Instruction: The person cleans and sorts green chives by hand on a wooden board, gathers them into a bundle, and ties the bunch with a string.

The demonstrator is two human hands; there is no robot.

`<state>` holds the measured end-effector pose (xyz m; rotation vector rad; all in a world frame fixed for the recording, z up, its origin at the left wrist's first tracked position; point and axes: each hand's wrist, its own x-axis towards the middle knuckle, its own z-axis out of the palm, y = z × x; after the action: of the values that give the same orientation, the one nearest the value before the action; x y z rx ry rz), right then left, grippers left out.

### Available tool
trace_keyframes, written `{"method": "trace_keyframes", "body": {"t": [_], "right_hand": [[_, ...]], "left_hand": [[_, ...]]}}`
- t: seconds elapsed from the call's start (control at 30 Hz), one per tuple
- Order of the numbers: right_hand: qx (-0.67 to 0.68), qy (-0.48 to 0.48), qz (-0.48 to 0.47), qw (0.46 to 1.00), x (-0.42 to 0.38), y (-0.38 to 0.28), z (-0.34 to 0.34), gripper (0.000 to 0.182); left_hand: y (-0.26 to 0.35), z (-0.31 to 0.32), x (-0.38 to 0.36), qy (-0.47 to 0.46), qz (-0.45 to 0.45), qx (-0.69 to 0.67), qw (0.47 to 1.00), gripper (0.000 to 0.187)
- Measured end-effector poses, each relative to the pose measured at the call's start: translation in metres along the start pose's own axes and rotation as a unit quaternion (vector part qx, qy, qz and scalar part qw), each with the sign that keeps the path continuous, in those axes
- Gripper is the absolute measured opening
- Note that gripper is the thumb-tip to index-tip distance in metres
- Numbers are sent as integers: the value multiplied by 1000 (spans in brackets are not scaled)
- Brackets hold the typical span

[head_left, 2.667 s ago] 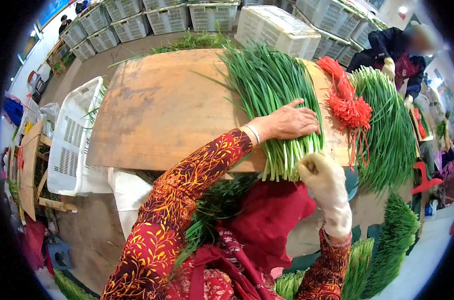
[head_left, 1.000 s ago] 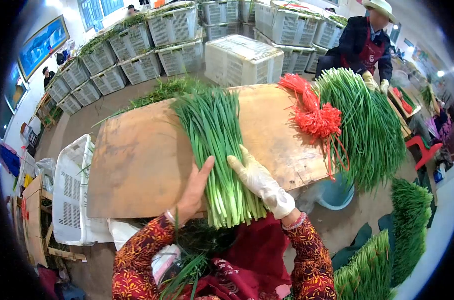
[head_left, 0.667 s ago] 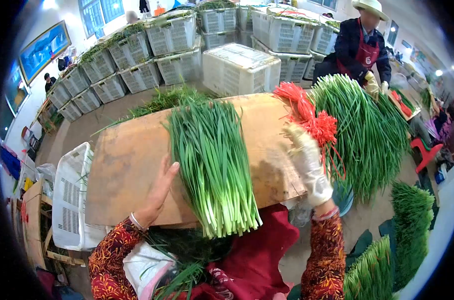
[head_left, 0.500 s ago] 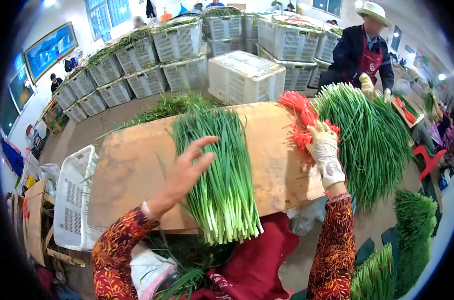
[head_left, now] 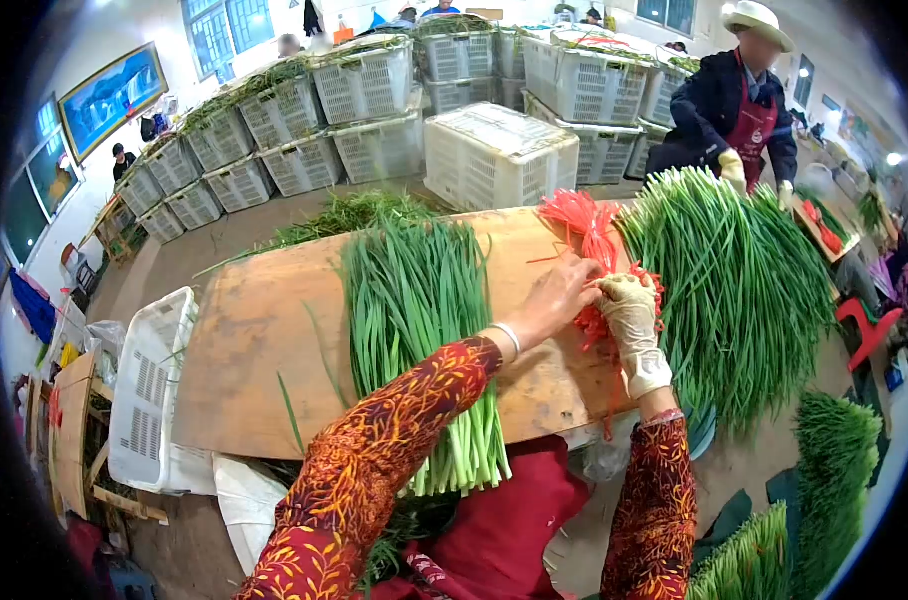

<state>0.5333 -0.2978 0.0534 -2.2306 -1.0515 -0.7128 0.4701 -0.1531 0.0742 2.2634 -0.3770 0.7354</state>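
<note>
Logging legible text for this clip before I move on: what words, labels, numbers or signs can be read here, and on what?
No text reads clearly anywhere.
Red apron of the person across the board: a small pale emblem, too small to read.
Framed picture on the wall: blue image, no legible lettering.
White crates: no labels visible.
Red ties that both hands reach into: no print visible.

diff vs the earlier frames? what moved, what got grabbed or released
Both hands left the chive bundle. The gloved right hand went right to the red ties; the bare left hand then crossed over the bundle to join it, both now fingering the ties. The bundle stayed on the wooden board, as did the pile at right.
</note>
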Motion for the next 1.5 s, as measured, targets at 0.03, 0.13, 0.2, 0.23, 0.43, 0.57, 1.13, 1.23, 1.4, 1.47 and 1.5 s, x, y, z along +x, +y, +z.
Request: {"method": "trace_keyframes", "body": {"t": [0.03, 0.13, 0.2, 0.23, 0.43, 0.57, 1.13, 1.23, 1.4, 1.47, 1.5], "right_hand": [[2, 0, 0, 1000, 0, 1, 0, 10], [-31, -25, -5, 999, -1, 0, 1, 9], [-44, 1, 4, 999, 0, -4, 2, 9], [-56, -44, 15, 997, 2, -7, -3, 9], [-18, -5, 1, 1000, -3, -4, 1, 12], [-39, -1, -8, 999, -2, -6, 1, 14], [-95, 59, 20, 994, -3, 41, 22, 1], [-139, -52, 61, 987, -1, 37, 7, 19], [-160, 52, 26, 985, -3, -64, -67, 34], [90, 15, -45, 995, -18, -131, -112, 27], [260, -44, -34, 964, -38, -166, -126, 31]], "left_hand": [[-1, 3, 1, -1, -1, 2, 1000, 24], [-5, 7, 3, -40, -23, 38, 998, 20], [-4, 4, 3, -36, -19, 27, 999, 18], [-1, 2, 2, -24, 2, 87, 996, 17], [0, -3, 3, -79, -3, 184, 980, 21], [-7, 4, 1, -47, 7, 81, 996, 21], [147, -136, -55, -389, -59, -446, 804, 22], [167, -199, -103, -362, -60, -621, 693, 19], [175, -219, -172, -196, -291, -361, 864, 9], [174, -203, -189, -141, -288, -326, 889, 8], [174, -195, -195, -126, -275, -301, 904, 8]]}}
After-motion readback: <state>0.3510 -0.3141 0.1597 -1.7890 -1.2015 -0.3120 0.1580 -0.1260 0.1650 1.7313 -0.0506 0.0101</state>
